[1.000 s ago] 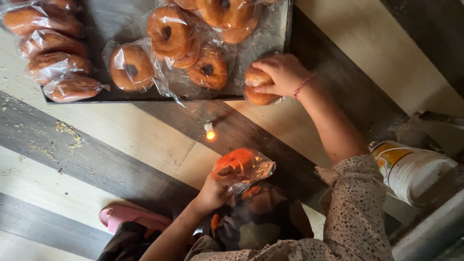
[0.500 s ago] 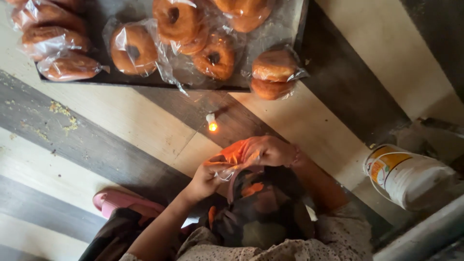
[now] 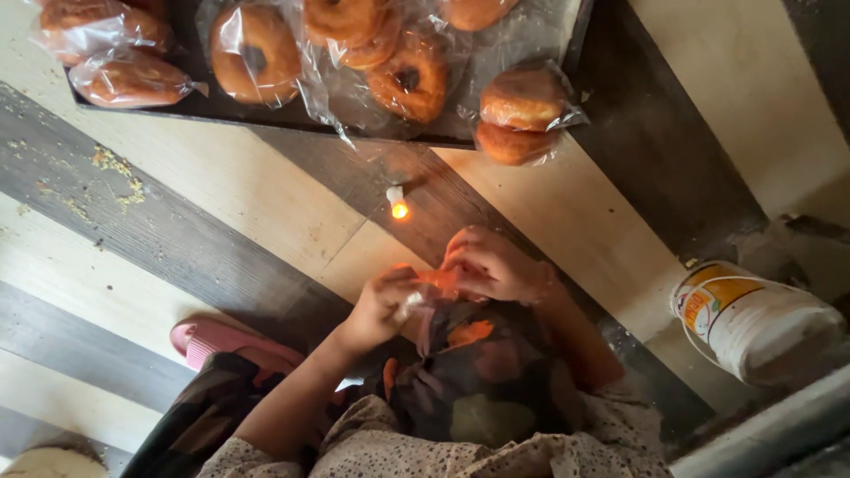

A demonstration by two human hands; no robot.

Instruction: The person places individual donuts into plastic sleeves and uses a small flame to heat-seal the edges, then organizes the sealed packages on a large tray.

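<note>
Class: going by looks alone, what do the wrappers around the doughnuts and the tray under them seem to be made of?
Wrappers: thin clear plastic film, glossy; it crinkles, glints, and shows the doughnuts through it. Tray: probably dark metal, matt; flat with a thin raised rim, though the look leaves this open.

Both hands meet close together in front of the body, forearms bent inward. The left hand [image 3: 381, 305] and right hand [image 3: 491, 265] have curled fingers, seemingly pinching; the view is dim.
</note>
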